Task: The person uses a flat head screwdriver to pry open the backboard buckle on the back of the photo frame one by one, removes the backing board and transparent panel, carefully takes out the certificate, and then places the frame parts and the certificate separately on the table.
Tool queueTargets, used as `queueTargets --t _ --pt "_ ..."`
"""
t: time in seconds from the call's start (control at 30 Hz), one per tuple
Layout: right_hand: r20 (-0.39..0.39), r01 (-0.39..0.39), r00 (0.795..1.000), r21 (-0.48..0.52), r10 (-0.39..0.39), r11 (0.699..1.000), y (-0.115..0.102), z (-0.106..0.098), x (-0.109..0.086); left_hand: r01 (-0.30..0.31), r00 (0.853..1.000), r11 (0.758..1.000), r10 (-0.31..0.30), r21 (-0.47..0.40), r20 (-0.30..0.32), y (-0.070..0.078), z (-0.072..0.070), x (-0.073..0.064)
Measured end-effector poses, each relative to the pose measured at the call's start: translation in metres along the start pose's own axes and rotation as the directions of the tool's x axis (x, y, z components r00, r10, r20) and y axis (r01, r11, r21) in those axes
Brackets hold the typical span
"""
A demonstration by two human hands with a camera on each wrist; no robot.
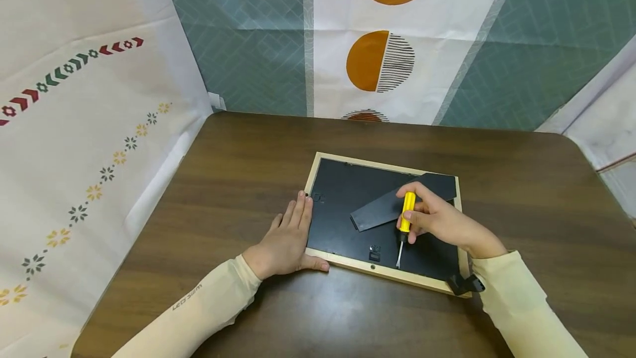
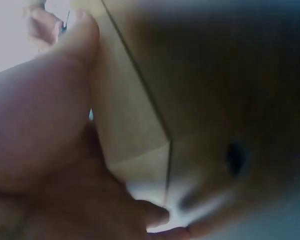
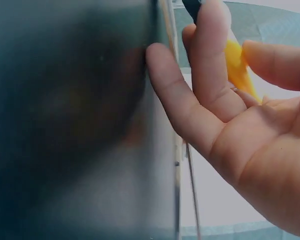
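Note:
A picture frame (image 1: 343, 261) with a pale wooden border lies face down on the table, its black backing board (image 1: 338, 181) upward. My left hand (image 1: 283, 242) rests against the frame's left side, with the thumb along the near left corner. In the left wrist view the wooden corner (image 2: 135, 120) sits between thumb and fingers. My right hand (image 1: 437, 217) holds a yellow-handled screwdriver (image 1: 407, 211), its tip down at the backing's near edge. One fingertip (image 3: 160, 55) of that hand touches the dark backing in the right wrist view. A flat black stand leg (image 1: 375, 211) lies slantwise across the board, partly behind the right hand.
The brown wooden table (image 1: 238, 170) extends around the frame on all sides. A patterned cloth (image 1: 258, 32) hangs behind its far edge, and a white printed cloth (image 1: 99, 126) hangs at the left. A small black strap piece (image 1: 467, 284) sits by the right wrist.

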State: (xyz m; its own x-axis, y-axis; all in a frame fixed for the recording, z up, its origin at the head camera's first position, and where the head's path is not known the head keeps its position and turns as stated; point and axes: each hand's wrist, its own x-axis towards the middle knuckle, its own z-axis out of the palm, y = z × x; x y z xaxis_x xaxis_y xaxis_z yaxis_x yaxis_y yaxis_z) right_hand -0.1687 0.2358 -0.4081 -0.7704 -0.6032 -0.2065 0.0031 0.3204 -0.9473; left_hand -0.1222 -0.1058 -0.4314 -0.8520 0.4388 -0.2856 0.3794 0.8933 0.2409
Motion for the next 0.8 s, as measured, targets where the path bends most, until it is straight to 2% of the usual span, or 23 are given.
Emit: queueTargets --t 0.1,0.2,0.43,0.63,0.8 --pt "0.016 -0.049 0.999 0.016 0.049 0.999 0.002 -0.002 0.001 -0.007 1.000 1.000 0.007 -0.021 0.001 0.001 0.001 0.002" --pt "0.035 -0.059 0.998 0.029 0.058 0.998 0.004 -0.003 0.003 -0.001 1.000 0.999 0.001 -0.036 0.011 0.000 0.001 0.003" --pt "0.020 0.029 0.999 -0.032 -0.029 0.999 -0.005 0.005 -0.007 0.003 1.000 0.998 -0.001 -0.065 0.030 -0.001 0.000 0.005" --pt "-0.052 0.089 0.994 -0.165 -0.099 0.982 -0.016 0.021 -0.022 0.031 0.998 0.999 -0.030 -0.030 0.046 -0.002 -0.001 0.005" --pt "-0.116 0.142 0.974 -0.363 -0.195 0.921 -0.028 0.039 -0.037 0.046 0.998 0.998 -0.044 -0.035 0.045 0.001 -0.003 0.002"
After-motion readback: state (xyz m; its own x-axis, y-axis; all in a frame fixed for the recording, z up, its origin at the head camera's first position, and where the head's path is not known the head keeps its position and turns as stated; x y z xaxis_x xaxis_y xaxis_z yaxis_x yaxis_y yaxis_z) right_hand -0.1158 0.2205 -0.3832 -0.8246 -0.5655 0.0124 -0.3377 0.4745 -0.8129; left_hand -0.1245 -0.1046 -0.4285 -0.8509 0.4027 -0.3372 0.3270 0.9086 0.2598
